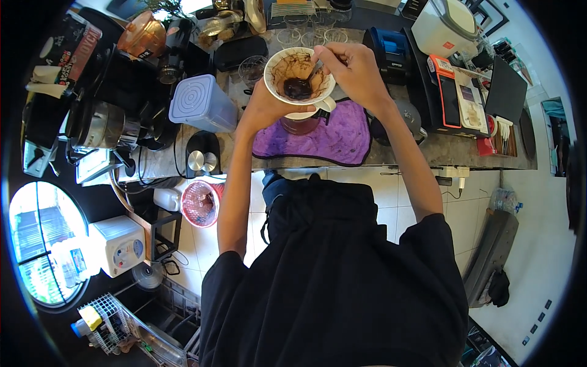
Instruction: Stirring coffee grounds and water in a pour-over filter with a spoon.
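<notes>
A white coffee dripper (330, 101) with a side handle is at the far middle of the counter. Its paper filter (295, 61) is smeared with grounds, and dark wet coffee grounds (298, 89) lie at the bottom. My left hand (267, 105) is closed around the dripper's left and near side. Pinched in my right hand (358, 73) is a spoon (314, 69), pointing down into the filter; its tip is hard to make out. Beneath the dripper is a glass server (299, 126) with reddish-brown liquid, over a purple cloth (345, 134).
Left of the cloth stand a lidded plastic container (205, 104) and a small black scale (202, 153). Several drinking glasses (312, 38) are behind the dripper. A dark kettle (400, 119) sits to the right, near a blue-black machine (388, 55). A red basket (200, 203) is on the floor.
</notes>
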Action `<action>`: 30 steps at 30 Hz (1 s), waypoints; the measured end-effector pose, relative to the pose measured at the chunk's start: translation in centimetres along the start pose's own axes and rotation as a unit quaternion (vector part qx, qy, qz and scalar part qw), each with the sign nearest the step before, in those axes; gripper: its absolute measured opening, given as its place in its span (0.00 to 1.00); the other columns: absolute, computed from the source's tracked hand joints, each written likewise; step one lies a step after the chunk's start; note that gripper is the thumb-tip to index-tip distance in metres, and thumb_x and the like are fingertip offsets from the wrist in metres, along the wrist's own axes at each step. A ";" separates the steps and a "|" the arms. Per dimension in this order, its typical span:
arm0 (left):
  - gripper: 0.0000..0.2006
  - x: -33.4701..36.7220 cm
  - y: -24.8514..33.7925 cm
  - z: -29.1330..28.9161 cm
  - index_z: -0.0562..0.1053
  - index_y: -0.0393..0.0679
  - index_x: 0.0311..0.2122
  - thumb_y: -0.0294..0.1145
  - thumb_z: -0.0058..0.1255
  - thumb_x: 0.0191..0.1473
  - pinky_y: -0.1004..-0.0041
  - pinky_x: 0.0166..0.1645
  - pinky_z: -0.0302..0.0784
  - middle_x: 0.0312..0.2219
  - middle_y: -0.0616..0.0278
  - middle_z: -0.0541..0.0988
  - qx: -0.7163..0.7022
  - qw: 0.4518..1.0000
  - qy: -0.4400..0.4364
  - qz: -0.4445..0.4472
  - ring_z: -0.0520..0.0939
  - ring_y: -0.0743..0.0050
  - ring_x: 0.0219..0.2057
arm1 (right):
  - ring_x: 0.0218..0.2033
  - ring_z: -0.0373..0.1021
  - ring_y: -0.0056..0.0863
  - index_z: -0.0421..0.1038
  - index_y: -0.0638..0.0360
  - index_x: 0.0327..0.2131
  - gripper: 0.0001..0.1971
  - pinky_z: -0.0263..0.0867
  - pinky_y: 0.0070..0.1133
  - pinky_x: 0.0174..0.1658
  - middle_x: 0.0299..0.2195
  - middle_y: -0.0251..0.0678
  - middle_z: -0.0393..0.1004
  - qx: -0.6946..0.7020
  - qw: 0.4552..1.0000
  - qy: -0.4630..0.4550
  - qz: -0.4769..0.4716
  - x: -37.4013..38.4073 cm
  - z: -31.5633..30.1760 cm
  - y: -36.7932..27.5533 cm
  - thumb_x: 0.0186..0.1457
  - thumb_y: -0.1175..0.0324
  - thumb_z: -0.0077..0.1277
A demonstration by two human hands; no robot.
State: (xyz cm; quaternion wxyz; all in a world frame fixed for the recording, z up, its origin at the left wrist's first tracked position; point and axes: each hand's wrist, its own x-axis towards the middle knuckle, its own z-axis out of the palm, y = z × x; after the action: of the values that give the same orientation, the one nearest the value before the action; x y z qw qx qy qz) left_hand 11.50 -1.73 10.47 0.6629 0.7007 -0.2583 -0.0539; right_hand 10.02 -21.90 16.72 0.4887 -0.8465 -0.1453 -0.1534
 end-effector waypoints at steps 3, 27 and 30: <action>0.38 0.0 0.3 0.1 0.71 0.35 0.51 0.27 0.76 0.31 0.72 0.54 0.74 0.44 0.61 0.80 -0.005 1.000 0.001 -0.002 0.79 0.76 0.44 | 0.19 0.65 0.26 0.77 0.66 0.32 0.15 0.63 0.25 0.27 0.18 0.42 0.72 0.013 1.000 -0.009 0.007 0.0 0.0 -0.6 0.60 0.61 0.50; 0.42 -0.2 0.4 -0.4 0.65 0.37 0.57 0.25 0.75 0.34 0.68 0.58 0.73 0.51 0.59 0.75 0.031 0.999 -0.025 -0.030 0.76 0.72 0.51 | 0.17 0.65 0.28 0.75 0.69 0.30 0.15 0.63 0.26 0.25 0.16 0.43 0.68 0.014 0.997 -0.036 -0.068 0.3 0.4 -1.2 0.60 0.63 0.51; 0.43 -0.2 0.5 -0.5 0.65 0.38 0.57 0.26 0.75 0.34 0.68 0.58 0.73 0.51 0.59 0.75 0.050 0.998 -0.019 -0.027 0.76 0.71 0.51 | 0.17 0.66 0.28 0.75 0.68 0.30 0.15 0.63 0.26 0.25 0.16 0.43 0.69 0.014 0.997 -0.028 -0.070 0.4 0.4 -1.4 0.60 0.63 0.51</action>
State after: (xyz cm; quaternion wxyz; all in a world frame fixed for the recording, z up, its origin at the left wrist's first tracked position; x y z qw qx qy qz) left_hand 11.40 -1.21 10.94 0.6206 0.7384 -0.2540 -0.0717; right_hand 9.83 -20.86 17.79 0.4841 -0.8315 -0.2196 -0.1611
